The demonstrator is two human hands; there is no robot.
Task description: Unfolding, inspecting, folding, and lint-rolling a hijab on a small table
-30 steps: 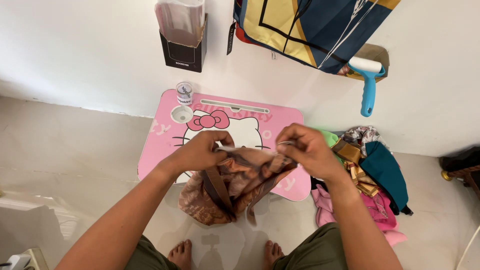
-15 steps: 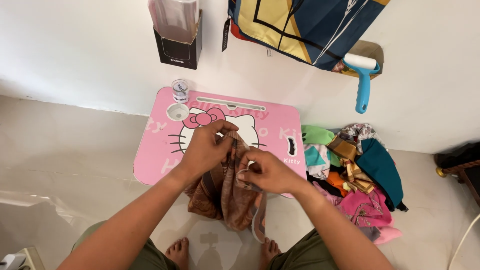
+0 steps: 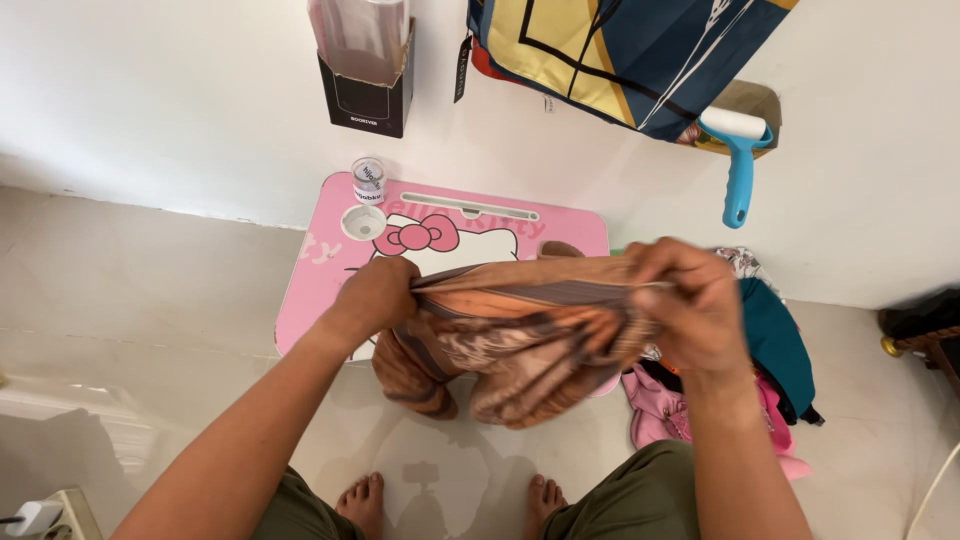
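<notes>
I hold a brown and orange patterned cloth (image 3: 520,335) stretched out between both hands above a small pink table (image 3: 310,300) with a cartoon cat face. My left hand (image 3: 378,297) pinches the cloth's left end. My right hand (image 3: 690,305) grips its right end, fingers curled over the edge. The cloth's lower part hangs bunched below my hands, over the table's front edge.
A small clear jar (image 3: 368,180) and a round cup hole (image 3: 362,222) sit at the table's back left. A pile of colourful clothes (image 3: 760,380) lies on the floor to the right. A blue lint roller (image 3: 738,170) and a patterned bag (image 3: 620,55) hang on the wall. My bare feet (image 3: 450,500) stand below.
My hands were close together on the bunched cloth; they have now pulled apart, the right hand moving right, and the cloth is stretched wide between them.
</notes>
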